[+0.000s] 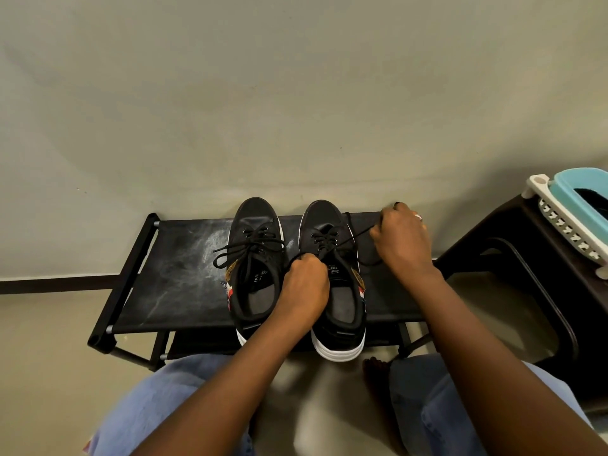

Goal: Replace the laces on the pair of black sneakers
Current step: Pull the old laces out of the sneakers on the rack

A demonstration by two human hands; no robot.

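While both hands pinch its lace [357, 237], right sneaker [335, 278] lies between left hand [304, 284], right hand [403, 241].

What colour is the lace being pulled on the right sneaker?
Black, like the right sneaker itself; the lace runs taut to the right hand. Head view, the only one.

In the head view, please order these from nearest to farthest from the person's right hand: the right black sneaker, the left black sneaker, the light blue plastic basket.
From the right hand:
1. Right black sneaker, just left of the hand, its lace held.
2. Left black sneaker, further left on the rack.
3. Light blue plastic basket, far right on the dark stool.
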